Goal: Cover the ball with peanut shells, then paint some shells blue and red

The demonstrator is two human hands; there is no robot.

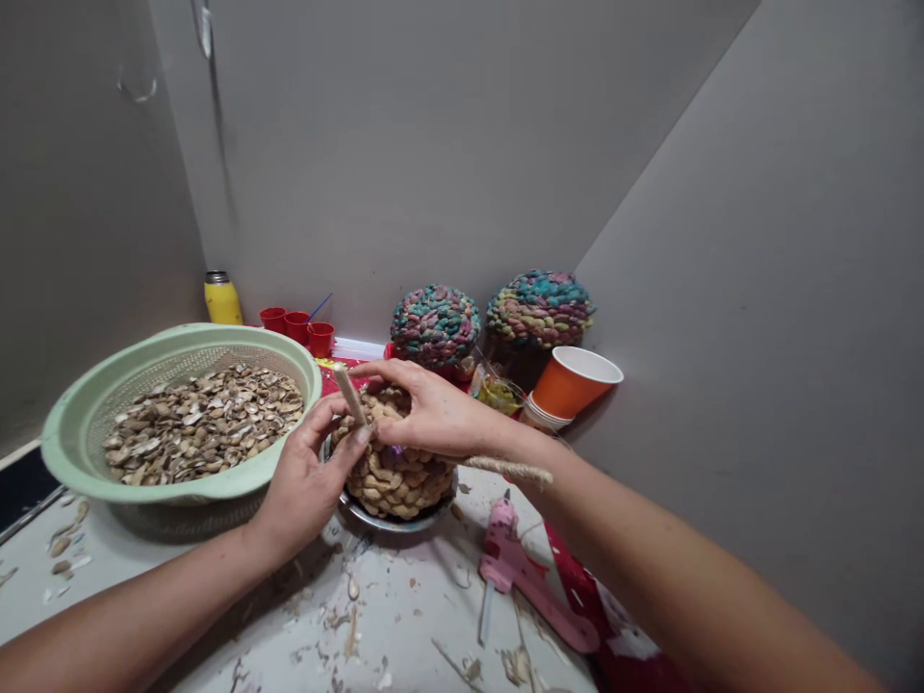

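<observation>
In the middle, a shell-covered ball (404, 481) of tan shells sits in a shallow metal bowl (404, 525). A pale stick (349, 395) stands up from its upper left, tilted. A second stick (509, 469), wrapped in twine, sticks out to the right, under my right forearm. My left hand (307, 476) is closed, its thumb and fingers pinching the upright stick near its base. Over the ball's top arches my right hand (419, 409), index finger stretched toward the stick and thumb apart, by the stick's base. Its other fingers are partly hidden.
A green colander (68, 443) of loose shells stands left. Behind are a yellow bottle (222, 300), red cups (295, 327) and two multicoloured shell-covered balls (437, 325). Stacked paper cups (570, 390) lean at right. A pink glue gun (516, 558) lies in front, among shell scraps.
</observation>
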